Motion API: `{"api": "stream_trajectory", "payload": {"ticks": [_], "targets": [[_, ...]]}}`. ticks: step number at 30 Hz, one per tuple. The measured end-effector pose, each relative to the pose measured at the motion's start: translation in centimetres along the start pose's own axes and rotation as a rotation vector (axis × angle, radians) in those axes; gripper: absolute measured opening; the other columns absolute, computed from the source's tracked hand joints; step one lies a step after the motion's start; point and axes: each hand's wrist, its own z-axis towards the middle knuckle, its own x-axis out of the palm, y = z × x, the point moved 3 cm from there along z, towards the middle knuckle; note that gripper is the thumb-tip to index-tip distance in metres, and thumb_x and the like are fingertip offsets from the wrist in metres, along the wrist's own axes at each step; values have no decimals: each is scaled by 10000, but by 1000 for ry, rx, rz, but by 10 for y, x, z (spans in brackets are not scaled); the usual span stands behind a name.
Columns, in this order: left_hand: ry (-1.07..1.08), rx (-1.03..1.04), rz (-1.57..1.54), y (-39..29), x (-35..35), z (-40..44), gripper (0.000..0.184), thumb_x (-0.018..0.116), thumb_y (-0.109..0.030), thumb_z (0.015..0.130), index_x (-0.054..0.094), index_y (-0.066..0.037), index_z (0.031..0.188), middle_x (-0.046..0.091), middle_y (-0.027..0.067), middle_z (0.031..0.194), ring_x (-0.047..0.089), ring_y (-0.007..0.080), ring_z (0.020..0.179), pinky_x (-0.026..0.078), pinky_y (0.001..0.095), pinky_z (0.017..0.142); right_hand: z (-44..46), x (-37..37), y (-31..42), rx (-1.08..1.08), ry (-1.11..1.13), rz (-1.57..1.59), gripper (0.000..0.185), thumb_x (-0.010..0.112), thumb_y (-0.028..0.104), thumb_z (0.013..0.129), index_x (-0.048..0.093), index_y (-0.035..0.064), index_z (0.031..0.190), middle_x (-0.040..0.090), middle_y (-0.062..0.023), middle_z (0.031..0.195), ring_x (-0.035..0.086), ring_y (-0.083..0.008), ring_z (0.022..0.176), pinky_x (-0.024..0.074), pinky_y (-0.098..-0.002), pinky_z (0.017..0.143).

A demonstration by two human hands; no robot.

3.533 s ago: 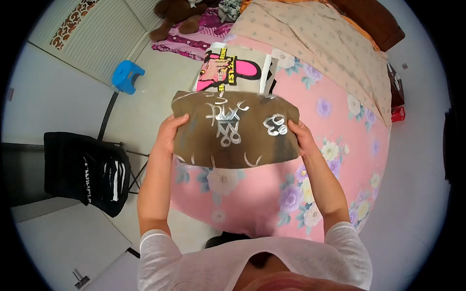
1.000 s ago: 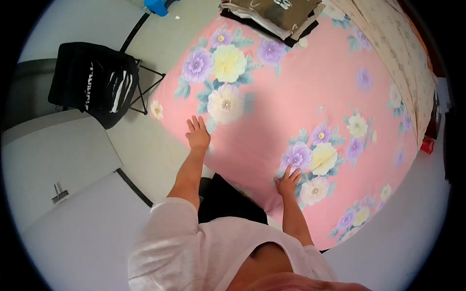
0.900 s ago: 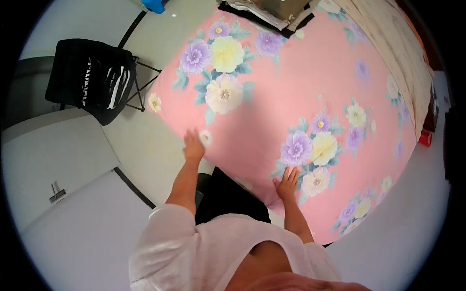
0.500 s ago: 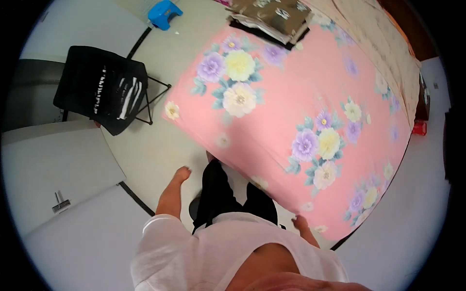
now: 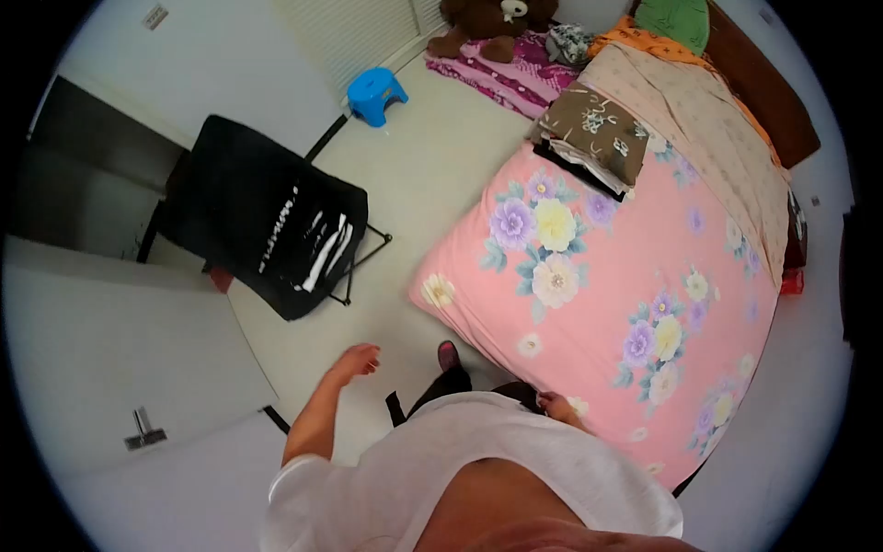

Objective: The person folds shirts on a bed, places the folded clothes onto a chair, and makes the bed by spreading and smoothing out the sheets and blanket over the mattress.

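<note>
My left hand [image 5: 357, 363] hangs over the pale floor at my left side, open, its fingers loosely bent and holding nothing. Beside the near edge of the bed [image 5: 602, 276] is my right hand [image 5: 555, 406], low by my dark trousers. Its fingers are partly curled and small in view, with nothing visible in them; whether it touches the pink flowered sheet I cannot tell. A stack of folded cloths [image 5: 596, 133], brown printed on top with white and black beneath, lies at the far left part of the bed.
A black folding chair [image 5: 248, 207] with white lettering stands at the left. Farther back are a blue stool [image 5: 375, 95] and a brown teddy bear [image 5: 492, 23] on a magenta blanket [image 5: 515, 69]. A white door with a handle [image 5: 144, 432] is at lower left.
My view has shifted, so the bed, chair and stool sit lower and farther right. The teddy bear, magenta blanket and headboard have come into view. My left hand has swung forward.
</note>
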Motion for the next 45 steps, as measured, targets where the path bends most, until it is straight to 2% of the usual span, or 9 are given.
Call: {"api": "stream_trajectory", "payload": {"ticks": [5,9,17,23,29,34,41,43,45], "targets": [[171,842,-715,-187,-62,-129,354,402,-285,827,514,-9,1017,461,-8,573,447,90,575,370,231,533,32,-47,43,56,-209,404,345,498,170,760,500,-45,1030,572,-115,765,512,-153,607,427,-266,537],[1101,1592,-434,-297,-2,-237,329,374,-241,859,493,45,971,449,42,498,419,150,467,302,269,439,91,-77,55,21,-161,254,416,496,267,775,452,18,1105,554,-102,889,539,-174,721,414,-257,491],[1367,1381,-179,-346,-10,-266,414,281,-326,876,500,24,900,434,61,463,422,159,405,335,292,411,114,-40,134,99,-197,463,408,492,259,774,448,40,1115,541,-79,909,534,-180,755,417,-304,561],[1561,1356,-214,-367,-101,-251,463,458,-331,824,499,99,990,558,69,591,425,116,392,275,235,363,148,52,152,206,-161,464,339,499,252,770,493,24,1021,525,-61,720,498,-163,565,367,-272,396],[1785,1276,-199,-392,-162,-235,578,452,-459,779,437,98,933,441,110,631,439,270,517,313,336,459,170,105,268,-26,-110,648,346,502,232,776,503,5,1037,550,-60,743,498,-144,596,403,-268,488],[1931,1129,-413,-435,-155,-210,427,446,-322,832,519,80,958,553,60,585,423,112,395,271,229,362,161,59,314,-154,-294,520,359,510,215,780,494,-24,1048,579,-101,884,552,-168,738,432,-263,626],[2001,956,-425,-507,-129,-132,427,458,-327,826,503,63,993,558,66,603,431,112,410,284,227,365,160,-6,266,189,-402,891,413,488,281,786,425,65,1131,520,-52,973,514,-179,847,406,-333,673],[2022,905,-253,-534,-117,-99,467,273,-351,874,532,36,850,464,75,517,432,170,446,341,304,428,171,-33,250,222,-415,987,409,481,284,786,419,73,1131,512,-48,984,511,-181,852,404,-345,690],[2162,998,-220,-574,-94,-41,518,420,-477,789,476,37,830,454,121,623,450,258,516,323,339,461,187,-77,231,286,-584,1085,408,475,307,782,412,87,1120,487,-49,1026,496,-195,892,393,-370,725]]}}
